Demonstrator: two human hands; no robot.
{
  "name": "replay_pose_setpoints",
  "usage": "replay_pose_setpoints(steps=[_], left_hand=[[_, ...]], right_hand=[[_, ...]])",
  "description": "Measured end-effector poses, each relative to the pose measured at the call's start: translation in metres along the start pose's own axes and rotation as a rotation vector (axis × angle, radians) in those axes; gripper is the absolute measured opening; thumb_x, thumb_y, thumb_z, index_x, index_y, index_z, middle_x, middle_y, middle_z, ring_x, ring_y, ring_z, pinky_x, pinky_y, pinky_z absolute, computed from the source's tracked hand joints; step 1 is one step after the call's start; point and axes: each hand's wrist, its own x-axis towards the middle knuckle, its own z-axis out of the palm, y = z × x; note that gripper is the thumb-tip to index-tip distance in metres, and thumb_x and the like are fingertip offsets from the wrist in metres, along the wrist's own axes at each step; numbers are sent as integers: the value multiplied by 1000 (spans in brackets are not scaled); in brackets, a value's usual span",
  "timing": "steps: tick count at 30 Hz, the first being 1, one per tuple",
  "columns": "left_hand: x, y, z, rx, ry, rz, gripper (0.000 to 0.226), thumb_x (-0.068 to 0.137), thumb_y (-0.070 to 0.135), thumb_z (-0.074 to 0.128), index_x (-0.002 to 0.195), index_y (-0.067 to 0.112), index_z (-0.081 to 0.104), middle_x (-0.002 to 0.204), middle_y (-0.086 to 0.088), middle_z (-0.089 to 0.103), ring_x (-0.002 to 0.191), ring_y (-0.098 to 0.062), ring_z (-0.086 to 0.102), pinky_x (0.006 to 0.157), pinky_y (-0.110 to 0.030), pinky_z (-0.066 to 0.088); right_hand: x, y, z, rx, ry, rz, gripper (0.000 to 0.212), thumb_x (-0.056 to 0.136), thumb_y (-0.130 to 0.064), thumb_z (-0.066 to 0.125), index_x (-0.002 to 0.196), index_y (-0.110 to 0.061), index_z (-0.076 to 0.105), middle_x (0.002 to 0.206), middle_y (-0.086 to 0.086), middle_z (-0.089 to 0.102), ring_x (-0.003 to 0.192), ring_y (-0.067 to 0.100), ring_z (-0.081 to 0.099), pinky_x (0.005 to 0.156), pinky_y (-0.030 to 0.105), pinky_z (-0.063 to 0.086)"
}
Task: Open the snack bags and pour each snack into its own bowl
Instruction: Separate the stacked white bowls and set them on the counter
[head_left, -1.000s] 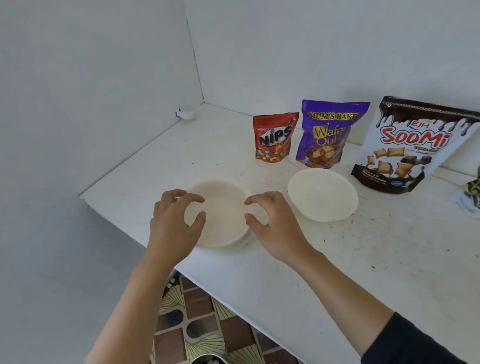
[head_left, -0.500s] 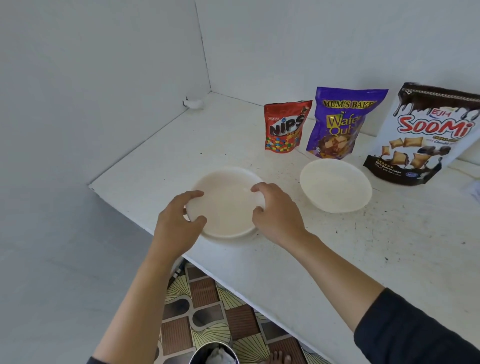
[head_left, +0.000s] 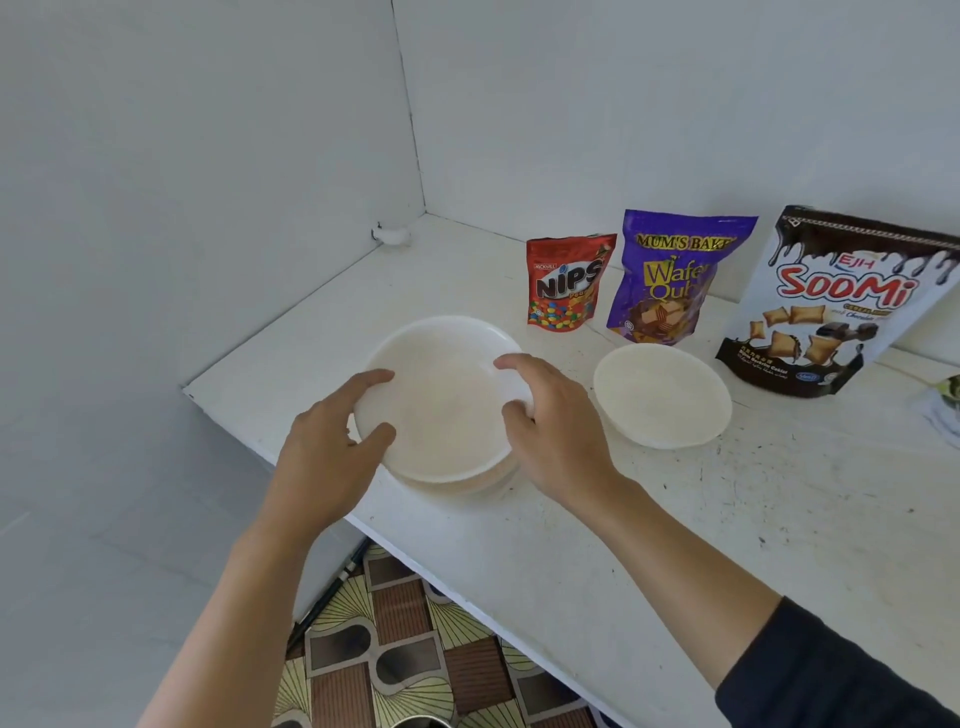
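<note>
Head view: white worktop (head_left: 675, 519), scuffed and flecked with dark specks, fitted into a corner of plain white walls (head_left: 208, 156); brown-and-cream patterned floor tiles (head_left: 395, 649) show below its front edge. Left hand (head_left: 332, 441) and right hand (head_left: 556, 431) hold opposite rims of the white bowl (head_left: 447, 400) near the worktop's left end, fingers curled over its rim, a lower bowl (head_left: 488, 480) showing beneath. Second bowl (head_left: 662, 395) sits just right; NIPS bag (head_left: 569, 283), Wafer Qubes bag (head_left: 670, 280) and Soomi bag (head_left: 836, 306) stand upright behind.

White walls (head_left: 208, 156) meet in corner; scuffed white shelf (head_left: 675, 519); brown patterned floor tiles (head_left: 405, 649) below.
</note>
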Motion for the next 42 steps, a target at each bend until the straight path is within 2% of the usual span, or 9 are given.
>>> replay_pose_setpoints(steps=[3, 6, 9, 12, 14, 17, 24, 31, 42], left_hand=[[-1, 25, -3, -129, 43, 52, 54, 90, 1, 60, 125, 43, 62, 107, 28, 62, 94, 0, 64, 77, -19, 51], [-1, 49, 5, -322, 115, 96, 56, 88, -6, 56, 122, 38, 64, 113, 19, 67, 84, -6, 65, 64, -15, 50], [-1, 74, 27, -461, 171, 137, 52, 87, -9, 53, 115, 32, 65, 120, 18, 67, 89, -10, 65, 65, -14, 49], [4, 98, 59, -541, 120, 158, 50, 85, -11, 53, 113, 28, 66, 120, 12, 67, 97, -13, 65, 66, -16, 50], [6, 114, 85, -565, 46, 177, 51, 85, -12, 53, 115, 27, 66, 121, 12, 67, 100, -15, 65, 66, -17, 52], [10, 139, 127, -578, -89, 194, 51, 88, -11, 56, 120, 27, 65, 124, 13, 65, 105, -16, 64, 69, -15, 53], [13, 188, 226, -482, -432, 170, 48, 93, -3, 65, 126, 31, 63, 129, 13, 59, 105, -7, 59, 62, -4, 48], [1, 203, 298, -371, -614, 37, 57, 94, -5, 60, 138, 31, 57, 139, 9, 52, 132, -18, 50, 109, -37, 47], [0, 194, 346, -210, -644, -129, 59, 102, -3, 37, 151, 30, 42, 155, 5, 37, 146, -23, 31, 124, -50, 27]], right_hand=[[2, -3, -16, 198, 60, 60, 47, 89, 7, 49, 128, -15, 61, 84, -23, 58, 59, -1, 55, 59, 11, 37], [2, 0, -38, 326, 75, 125, 47, 87, 7, 51, 119, -23, 64, 54, -20, 53, 43, 8, 38, 47, 13, 30], [0, 10, -64, 399, 109, 163, 46, 81, -5, 53, 113, -35, 66, 85, 23, 63, 53, 29, 42, 49, 29, 35], [-10, 25, -94, 424, 180, 234, 44, 78, -14, 52, 112, -38, 66, 102, 3, 68, 88, 39, 61, 68, 51, 53], [-20, 39, -116, 425, 254, 272, 42, 81, -14, 51, 114, -35, 66, 112, -14, 63, 97, 27, 62, 71, 44, 55], [-35, 70, -146, 410, 376, 359, 43, 87, -2, 51, 113, -32, 65, 125, -7, 59, 107, 18, 56, 64, 20, 47], [-75, 151, -196, 281, 598, 565, 48, 86, 3, 52, 119, -29, 65, 133, 1, 59, 119, 25, 53, 81, 29, 50], [-97, 210, -217, 164, 543, 731, 55, 88, 6, 50, 134, -23, 59, 141, -2, 54, 114, 11, 43, 89, 23, 40], [-97, 255, -206, 112, 356, 796, 52, 89, 1, 56, 135, -24, 57, 126, -7, 51, 111, 13, 43, 91, 24, 41]])
